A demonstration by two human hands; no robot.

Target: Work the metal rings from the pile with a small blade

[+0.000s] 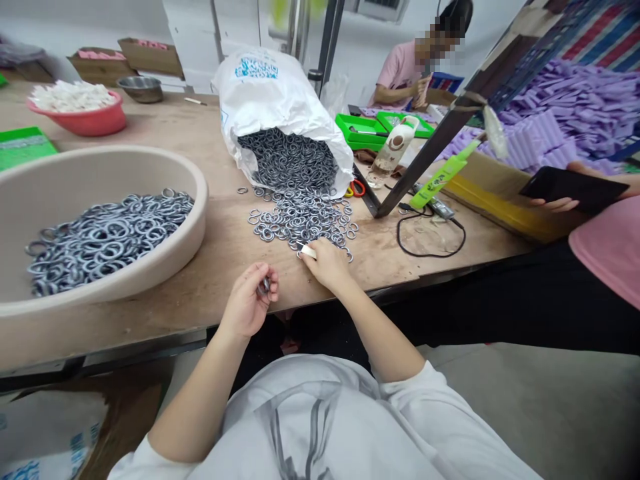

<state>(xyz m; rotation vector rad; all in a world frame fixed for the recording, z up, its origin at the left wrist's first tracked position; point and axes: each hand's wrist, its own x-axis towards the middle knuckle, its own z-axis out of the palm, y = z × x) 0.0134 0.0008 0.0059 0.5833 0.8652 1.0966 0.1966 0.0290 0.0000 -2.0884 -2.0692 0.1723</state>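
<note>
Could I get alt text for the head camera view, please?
A person's left hand holds grey rings, and their right hand holds a small whitish tool by a pile of similar rings on a wooden table. The pile lies at the mouth of a white sack; a beige tub of rings stands to the left.

To my left, I list one red basin (103, 122) heaped with white pieces (75, 99), one metal bowl (143, 91) just beyond it, cardboard boxes (153, 61) of pink pieces (103, 55), and one green tray (25, 151). To my right: red-and-yellow-handled scissors (358, 189), one clear bottle (393, 150) near green trays (359, 137), one tilted lime-green packet (443, 177), one looped black cable (399, 235), one dark metal frame (425, 153). Farther right: heaped purple pieces (555, 110) before a striped sheet (607, 41), one yellow-banded carton (500, 198), one pink-topped co-worker (397, 69) beyond, and a nearer person (610, 243) holding a dark flat device (575, 189).
</note>
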